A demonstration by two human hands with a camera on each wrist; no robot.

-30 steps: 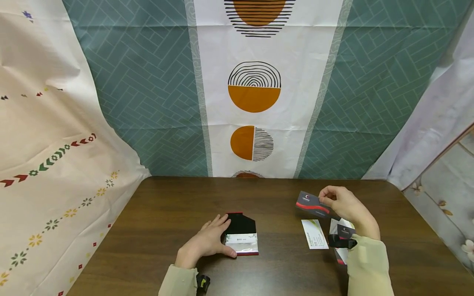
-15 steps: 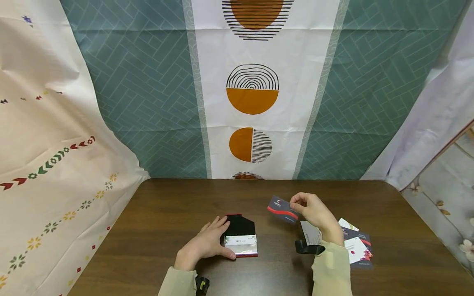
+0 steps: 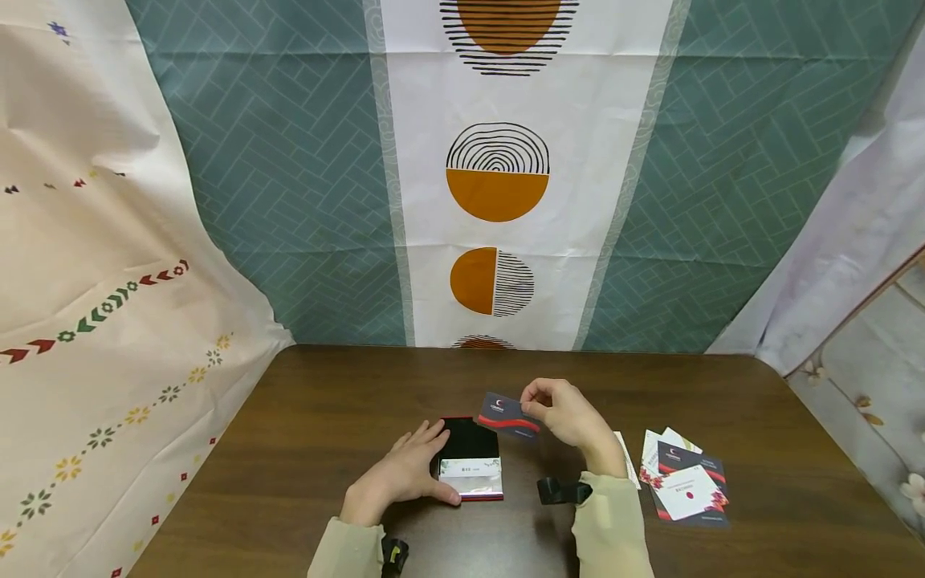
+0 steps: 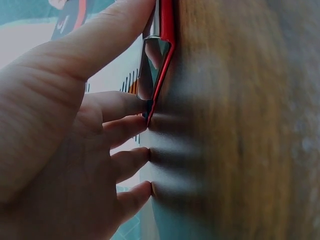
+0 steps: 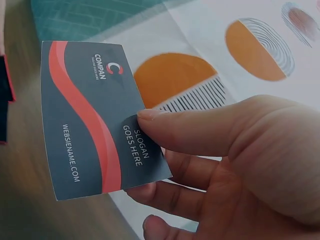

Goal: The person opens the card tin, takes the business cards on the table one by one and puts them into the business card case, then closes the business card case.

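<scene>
My right hand (image 3: 567,413) pinches a dark grey business card (image 5: 90,130) with a red wave between thumb and fingers, by one end. In the head view the card hangs over the top right corner of a card holder (image 3: 468,441). That holder lies open on the table, black inside with red edges, a white card showing at the front. My left hand (image 3: 408,470) rests against the holder's left side, fingers spread and fairly straight, thumb (image 4: 107,37) at its near edge. Its other fingertips reach down to the table in the left wrist view.
A loose pile of business cards (image 3: 682,490), white and dark grey, lies at the right on the brown wooden table (image 3: 347,385). Another white card (image 3: 627,461) is partly hidden behind my right forearm. A patterned cloth (image 3: 495,112) hangs behind the table.
My right hand has carried the dark grey card leftward from beside the pile to the holder, uncovering the pile. The left hand has stayed at the holder.
</scene>
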